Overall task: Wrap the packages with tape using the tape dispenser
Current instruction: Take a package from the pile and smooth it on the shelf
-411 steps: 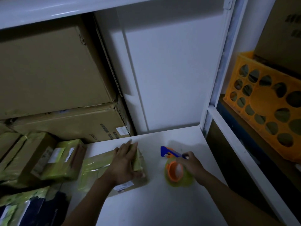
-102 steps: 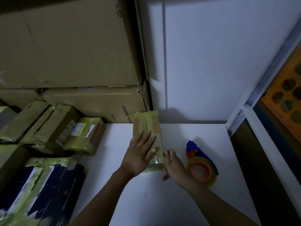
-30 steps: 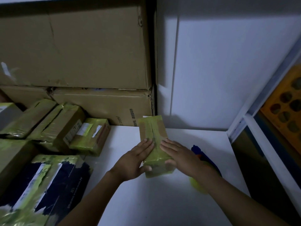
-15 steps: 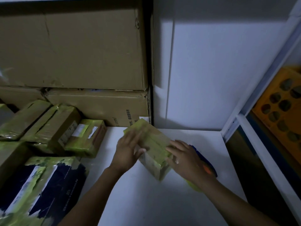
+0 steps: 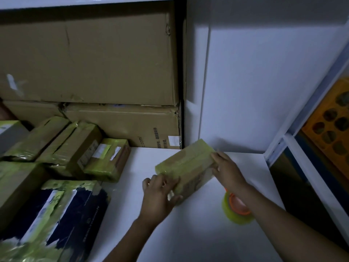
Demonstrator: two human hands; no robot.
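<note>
- A dark box (image 5: 56,220) patched with yellowish tape sits at the lower left; the picture's edge cuts off its near end.
- Behind it lies a pile of taped parcels (image 5: 62,146), packed against each other. Their labels are too dim to read, and the leftmost ones run out of view.
- Two large cardboard boxes (image 5: 90,57) stand stacked along the back, the lower one half hidden by the pile.
- The left hand (image 5: 158,197) grips the near left end of the package (image 5: 187,163), fingers curled over its top and thumb against the side.
- The package, wrapped in yellowish tape, lies slantwise over the middle of the white tabletop (image 5: 188,241). Whether its underside touches the surface cannot be told.
- The right hand (image 5: 229,172) holds the far right end, fingers bent around that edge and covering it.
- The tape dispenser (image 5: 236,214) rests on the tabletop just under the right wrist. Only the yellowish roll and orange core show; the forearm hides the rest.
- An orange crate (image 5: 332,125) with round holes sits at the far right, blurred and cut off.
</note>
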